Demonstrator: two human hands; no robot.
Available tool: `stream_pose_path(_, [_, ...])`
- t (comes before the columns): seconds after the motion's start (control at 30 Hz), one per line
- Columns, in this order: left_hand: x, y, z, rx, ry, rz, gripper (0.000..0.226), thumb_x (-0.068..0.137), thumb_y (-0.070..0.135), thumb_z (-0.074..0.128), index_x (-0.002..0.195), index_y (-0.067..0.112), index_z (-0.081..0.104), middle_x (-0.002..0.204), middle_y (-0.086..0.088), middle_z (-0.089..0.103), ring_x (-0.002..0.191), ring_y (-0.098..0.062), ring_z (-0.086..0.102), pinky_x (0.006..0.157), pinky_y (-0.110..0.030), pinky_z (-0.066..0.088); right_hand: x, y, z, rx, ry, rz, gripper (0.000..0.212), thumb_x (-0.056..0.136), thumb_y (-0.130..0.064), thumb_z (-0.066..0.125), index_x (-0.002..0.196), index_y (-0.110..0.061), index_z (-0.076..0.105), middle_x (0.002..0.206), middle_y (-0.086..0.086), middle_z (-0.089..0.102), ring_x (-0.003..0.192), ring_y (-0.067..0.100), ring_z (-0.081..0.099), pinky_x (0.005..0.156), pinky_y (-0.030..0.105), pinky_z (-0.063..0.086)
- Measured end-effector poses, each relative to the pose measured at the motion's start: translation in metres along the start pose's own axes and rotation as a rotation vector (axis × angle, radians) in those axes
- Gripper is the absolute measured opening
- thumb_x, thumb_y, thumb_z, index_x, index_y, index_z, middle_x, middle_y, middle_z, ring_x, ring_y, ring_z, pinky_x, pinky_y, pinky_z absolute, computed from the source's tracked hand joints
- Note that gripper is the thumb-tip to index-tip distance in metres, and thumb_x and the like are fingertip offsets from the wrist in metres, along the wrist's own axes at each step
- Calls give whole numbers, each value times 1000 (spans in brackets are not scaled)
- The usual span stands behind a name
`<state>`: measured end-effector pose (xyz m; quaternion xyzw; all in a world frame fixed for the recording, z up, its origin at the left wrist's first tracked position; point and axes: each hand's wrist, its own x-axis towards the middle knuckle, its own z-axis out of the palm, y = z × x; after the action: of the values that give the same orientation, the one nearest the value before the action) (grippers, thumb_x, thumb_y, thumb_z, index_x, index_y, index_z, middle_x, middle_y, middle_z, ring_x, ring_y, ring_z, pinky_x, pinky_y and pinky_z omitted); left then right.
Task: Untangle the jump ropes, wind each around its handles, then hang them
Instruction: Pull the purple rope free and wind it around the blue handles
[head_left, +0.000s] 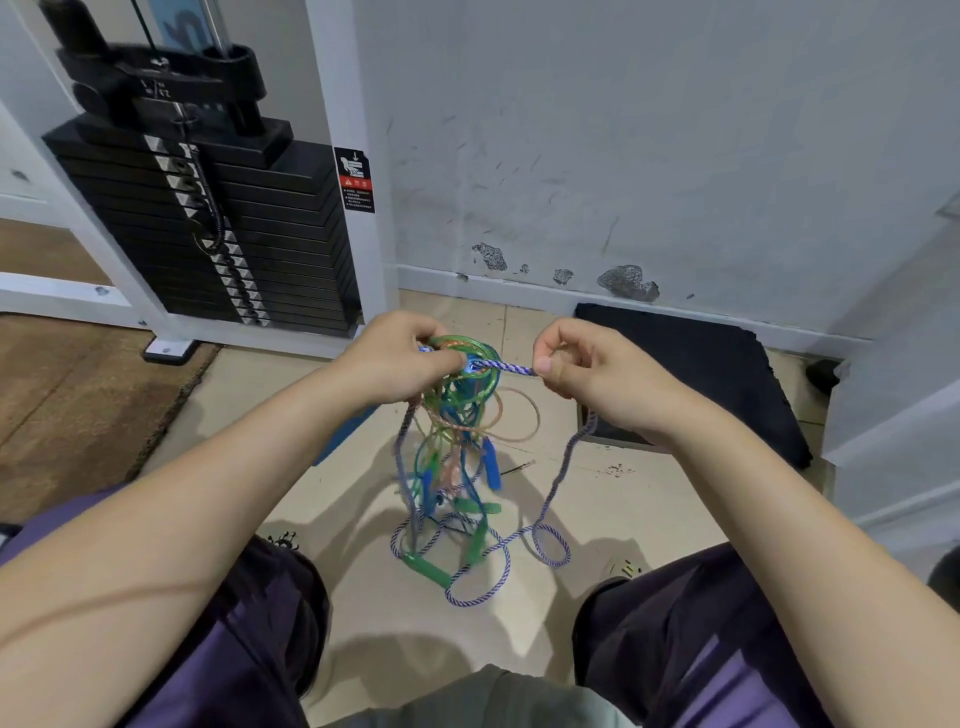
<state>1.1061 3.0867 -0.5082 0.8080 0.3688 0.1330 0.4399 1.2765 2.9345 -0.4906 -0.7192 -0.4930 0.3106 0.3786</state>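
While the left hand (400, 358) grips the tangled jump ropes (457, 415), right hand (592, 374) fingers pinching the purple braided rope (506, 367), loops trailing onto the floor (363, 597).

jump ropes (457, 415) | tangled, hanging | ends+green handle (428, 567) on floor

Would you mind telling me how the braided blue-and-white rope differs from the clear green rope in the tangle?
The braided blue-and-white rope is twisted, opaque cord; the clear green rope is smooth, see-through tubing. The braided one stretches from the bundle to the right hand and trails in loops to the floor; the green one is bunched in coils at the left hand. Both hang in one tangle.
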Motion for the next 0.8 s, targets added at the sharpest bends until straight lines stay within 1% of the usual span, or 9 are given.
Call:
stream_pose_path(0.13, [-6, 6, 5, -226, -140, -28, 12, 90, 13, 69, 80, 9, 64, 41, 4, 54, 32, -9, 44, 39, -17, 35, 0, -3, 9, -133, 43, 35, 22, 84, -37, 73, 83, -17, 62, 55, -8, 44, 50, 6, 35, 52, 24, 28])
stream_pose_path(0.2, [-7, 9, 7, -342, -175, -23, 8, 90, 6, 68, 83, 7, 65, 43, 4, 55, 32, -9, 42, 39, -17, 33, 0, -5, 13, -108, 13, 14, 21, 88, -33, 70, 81, -13, 67, 58, -7, 46, 54, 7, 38, 55, 26, 29])
stream_pose_path(0.3, [-9, 10, 10, -428, -191, -43, 10, 85, -3, 70, 89, 4, 65, 52, 1, 59, 32, -9, 42, 38, -17, 35, 0, -5, 16, -28, -9, 67, 20, 91, -22, 67, 78, -7, 65, 51, -6, 49, 47, 11, 44, 51, 25, 37])
stream_pose_path(0.37, [-9, 10, 12, -413, -222, -54, 23, 81, -8, 72, 98, 3, 62, 61, -4, 60, 34, -11, 43, 38, -19, 36, -1, -7, 17, 26, -45, 95, 19, 93, -16, 63, 77, -6, 62, 54, 1, 57, 48, 16, 47, 50, 25, 39])
stream_pose_path(0.47, [-11, 7, 19, -255, -344, -56, 38, 74, -6, 77, 104, 11, 60, 64, -6, 58, 41, -18, 45, 41, -23, 39, 0, -11, 19, 238, -54, 105, 23, 96, 2, 45, 80, -10, 57, 62, 10, 63, 50, 21, 55, 55, 28, 48])
stream_pose_path(0.53, [-14, 5, 26, -151, -394, -56, 36, 72, 2, 81, 102, 15, 65, 66, -6, 58, 47, -22, 46, 45, -25, 40, 1, -14, 19, 342, -47, 135, 27, 96, 6, 37, 83, -12, 53, 73, 22, 66, 53, 23, 60, 62, 32, 52])
stream_pose_path(0.6, [-15, 3, 30, -126, -394, -57, 24, 73, 7, 83, 89, 18, 70, 67, -5, 60, 46, -22, 47, 45, -24, 39, 1, -14, 18, 374, -77, 165, 27, 97, 5, 35, 84, -11, 52, 88, 29, 68, 57, 25, 63, 63, 33, 54])
stream_pose_path(0.7, [-13, 1, 28, -99, -369, -52, 15, 75, 9, 84, 74, 15, 70, 59, -3, 59, 39, -15, 46, 41, -20, 38, 1, -10, 13, 344, -121, 186, 25, 97, 6, 35, 88, -5, 56, 80, 19, 69, 58, 23, 66, 63, 31, 55])
stream_pose_path(0.8, [-12, 1, 24, -89, -307, -66, 11, 78, 6, 80, 72, 9, 71, 55, -6, 58, 34, -11, 44, 39, -17, 37, 1, -2, 7, 241, -155, 160, 15, 96, 4, 46, 97, 1, 60, 82, 16, 67, 65, 24, 64, 66, 30, 53])
